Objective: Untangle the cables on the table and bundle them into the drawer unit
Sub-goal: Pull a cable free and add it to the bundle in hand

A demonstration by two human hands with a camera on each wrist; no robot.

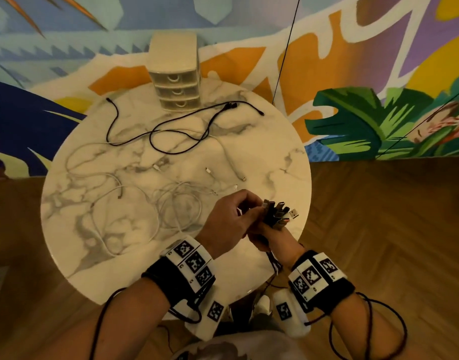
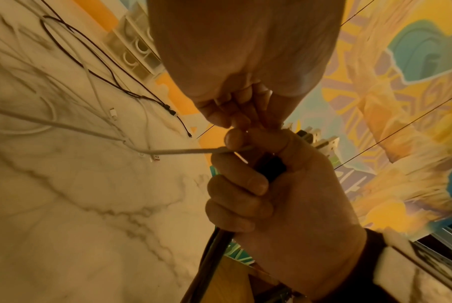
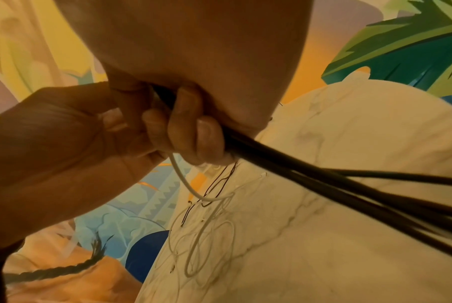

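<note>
The right hand [image 1: 268, 236] is wrapped around a bunch of black cables [image 1: 276, 213], plug ends fanned upward above the fist and the cords trailing down past the wrist off the near edge of the surface [image 1: 262, 141]. The left hand [image 1: 229, 220] sits touching it on the left, fingers curled, pinching a white cable [image 2: 183, 151] that runs taut from the fingertips back to the loose white cables [image 1: 171, 203] lying just beyond and left of the hands. Further ahead, a pair of black cables [image 1: 171, 128] still sprawls in loops, and the drawer unit [image 1: 175, 76] stands well beyond both hands with all its drawers closed.

The step looks like gathering: one end at a time is being added to the handful. Next, the white end likely needs tucking under the right thumb without loosening the bunch, then drawing free of its loops gently, since they overlap.
</note>
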